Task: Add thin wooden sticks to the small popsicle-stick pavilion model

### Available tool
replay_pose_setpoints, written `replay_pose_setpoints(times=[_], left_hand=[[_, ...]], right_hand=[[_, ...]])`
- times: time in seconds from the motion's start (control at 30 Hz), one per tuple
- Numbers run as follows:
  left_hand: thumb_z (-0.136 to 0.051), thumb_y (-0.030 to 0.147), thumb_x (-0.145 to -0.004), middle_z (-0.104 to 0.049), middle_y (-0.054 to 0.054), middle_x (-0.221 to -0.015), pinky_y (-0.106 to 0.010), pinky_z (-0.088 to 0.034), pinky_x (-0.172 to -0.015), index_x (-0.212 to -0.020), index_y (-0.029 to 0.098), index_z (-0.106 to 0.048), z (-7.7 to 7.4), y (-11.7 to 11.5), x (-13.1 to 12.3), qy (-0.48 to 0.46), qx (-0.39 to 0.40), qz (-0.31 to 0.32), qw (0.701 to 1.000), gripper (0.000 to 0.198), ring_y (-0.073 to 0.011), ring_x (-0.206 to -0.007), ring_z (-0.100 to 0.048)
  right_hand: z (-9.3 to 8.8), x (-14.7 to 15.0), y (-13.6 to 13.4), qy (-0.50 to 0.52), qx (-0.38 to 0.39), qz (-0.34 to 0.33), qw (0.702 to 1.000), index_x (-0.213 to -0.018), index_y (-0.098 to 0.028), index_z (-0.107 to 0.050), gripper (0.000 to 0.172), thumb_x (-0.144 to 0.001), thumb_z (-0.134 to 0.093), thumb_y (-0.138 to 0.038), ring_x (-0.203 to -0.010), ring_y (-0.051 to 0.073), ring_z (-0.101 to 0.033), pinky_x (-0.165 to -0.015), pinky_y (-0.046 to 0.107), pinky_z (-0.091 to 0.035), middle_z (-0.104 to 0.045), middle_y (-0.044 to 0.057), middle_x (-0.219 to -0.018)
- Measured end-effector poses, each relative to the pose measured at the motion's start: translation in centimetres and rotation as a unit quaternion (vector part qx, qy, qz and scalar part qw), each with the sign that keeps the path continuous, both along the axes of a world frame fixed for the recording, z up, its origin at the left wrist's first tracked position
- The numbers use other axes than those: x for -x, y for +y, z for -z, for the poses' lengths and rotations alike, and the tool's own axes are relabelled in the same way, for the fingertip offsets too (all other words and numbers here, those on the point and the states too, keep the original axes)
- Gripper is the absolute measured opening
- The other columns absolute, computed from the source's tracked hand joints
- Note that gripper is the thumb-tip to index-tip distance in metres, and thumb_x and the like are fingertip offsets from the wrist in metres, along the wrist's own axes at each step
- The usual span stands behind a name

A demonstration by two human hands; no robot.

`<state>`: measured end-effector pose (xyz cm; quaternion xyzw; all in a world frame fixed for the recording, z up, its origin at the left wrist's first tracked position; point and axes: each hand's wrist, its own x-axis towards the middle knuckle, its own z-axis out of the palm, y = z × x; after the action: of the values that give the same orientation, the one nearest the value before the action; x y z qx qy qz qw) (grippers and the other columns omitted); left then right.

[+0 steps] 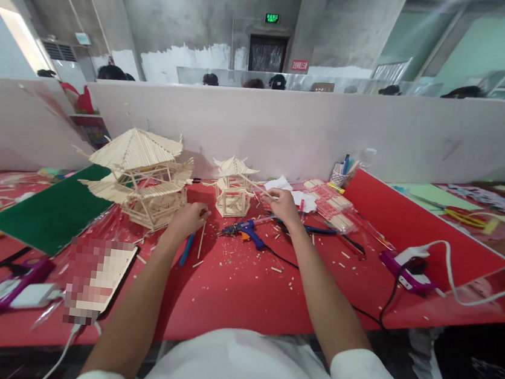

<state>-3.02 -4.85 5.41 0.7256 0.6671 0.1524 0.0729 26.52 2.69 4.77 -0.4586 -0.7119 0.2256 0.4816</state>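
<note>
Pointing left toward pavilion, stick runs crosswise, pinched in right grip; left grip, can't tell.

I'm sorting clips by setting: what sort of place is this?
Likely a shared craft workshop: a small stick-built pavilion, a blue glue gun on the red tabletop, and other people's heads beyond the white partition.

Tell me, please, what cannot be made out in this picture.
All in the head view:
Smartphone screen: hidden by pixelation.
Left hand: its own fingers hide whether it holds anything.
Thin wooden stick in the right hand: tip too small to tell if it touches the small pavilion model.
People: mostly hidden by the white partition.
</note>
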Motion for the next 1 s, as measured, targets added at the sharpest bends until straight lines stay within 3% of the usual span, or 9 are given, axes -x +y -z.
replay_pose_setpoints(times=[0.13, 0.27, 0.37, 0.5, 0.6, 0.73, 0.87, 1.0], left_hand=[[-0.052, 0.036, -0.096, -0.076, -0.013, -0.097, -0.030, -0.045, -0.080, -0.103, 0.018, -0.073, -0.1, 0.0, -0.1, 0.025, -0.016, 0.004, 1.000, 0.028, -0.0228, -0.089, -0.068], [-0.048, 0.034, -0.097, -0.076, -0.013, -0.097, -0.030, -0.044, -0.076, -0.098, 0.017, -0.073, -0.2, 0.0, -0.1, 0.060, -0.018, 0.009, 0.998, 0.030, -0.0236, -0.087, -0.068], [-0.048, 0.034, -0.097, -0.076, -0.014, -0.097, -0.030, -0.043, -0.075, -0.098, 0.017, -0.073, -0.2, 0.0, -0.1, 0.070, -0.019, 0.009, 0.997, 0.030, -0.0241, -0.087, -0.068], [-0.049, 0.034, -0.097, -0.075, -0.013, -0.097, -0.030, -0.043, -0.074, -0.098, 0.018, -0.073, -0.2, 0.0, -0.1, 0.053, -0.018, 0.004, 0.998, 0.029, -0.0237, -0.086, -0.068], [-0.050, 0.035, -0.097, -0.075, -0.012, -0.095, -0.030, -0.044, -0.076, -0.099, 0.018, -0.073, -0.3, -0.1, -0.1, 0.040, -0.011, 0.003, 0.999, 0.029, -0.0226, -0.085, -0.067], [-0.049, 0.035, -0.098, -0.075, -0.012, -0.094, -0.029, -0.043, -0.077, -0.097, 0.018, -0.074, -0.4, -0.1, -0.1, 0.045, -0.017, 0.011, 0.999, 0.030, -0.0217, -0.085, -0.067], [-0.051, 0.033, -0.096, -0.075, -0.012, -0.091, -0.029, -0.044, -0.076, -0.095, 0.017, -0.074, 0.1, 0.5, 0.5, 0.019, -0.034, 0.024, 0.999, 0.028, -0.0214, -0.081, -0.066], [-0.055, 0.034, -0.092, -0.074, -0.007, -0.086, -0.027, -0.045, -0.074, -0.098, 0.016, -0.075, 0.7, 0.9, 0.5, -0.094, -0.056, 0.137, 0.984, 0.028, -0.0185, -0.078, -0.064]], right_hand=[[0.1, -0.5, 0.2, 0.006, 0.032, -0.001, 0.999, -0.078, -0.016, -0.073, 0.024, -0.081, -0.064, -0.038, -0.079, 0.020, -0.065, -0.073, 0.027, -0.047, -0.075, 0.006, -0.080], [0.2, -1.9, 0.3, 0.014, 0.036, 0.025, 0.999, -0.068, -0.017, -0.066, 0.038, -0.074, -0.071, -0.054, -0.063, 0.016, -0.056, -0.063, 0.026, -0.042, -0.065, 0.000, -0.064], [-0.1, -2.9, 0.1, 0.025, 0.014, 0.026, 0.999, -0.063, -0.019, -0.060, 0.041, -0.077, -0.066, -0.057, -0.063, 0.016, -0.055, -0.063, 0.026, -0.042, -0.062, 0.000, -0.062], [-0.8, -3.2, -0.6, 0.042, -0.002, -0.044, 0.998, -0.071, -0.018, -0.067, 0.041, -0.086, -0.057, -0.054, -0.078, 0.019, -0.063, -0.078, 0.029, -0.047, -0.071, 0.005, -0.074], [-1.2, -3.0, -1.2, 0.032, -0.004, -0.101, 0.994, -0.078, -0.017, -0.070, 0.038, -0.081, -0.064, -0.054, -0.077, 0.018, -0.064, -0.078, 0.029, -0.047, -0.072, 0.004, -0.079], [-1.2, -2.0, -1.9, -0.026, 0.040, -0.148, 0.988, -0.074, -0.017, -0.068, 0.043, -0.076, -0.070, -0.059, -0.063, 0.015, -0.056, -0.062, 0.025, -0.043, -0.066, 0.000, -0.068], [-0.9, 0.3, -2.7, -0.083, 0.085, -0.231, 0.966, -0.071, -0.016, -0.067, 0.049, -0.085, -0.061, -0.063, -0.063, 0.015, -0.057, -0.062, 0.025, -0.042, -0.067, 0.002, -0.068], [-0.1, 3.3, -3.3, -0.113, 0.057, -0.238, 0.963, -0.070, -0.016, -0.065, 0.051, -0.091, -0.055, -0.061, -0.061, 0.014, -0.053, -0.058, 0.024, -0.037, -0.062, 0.001, -0.065]])
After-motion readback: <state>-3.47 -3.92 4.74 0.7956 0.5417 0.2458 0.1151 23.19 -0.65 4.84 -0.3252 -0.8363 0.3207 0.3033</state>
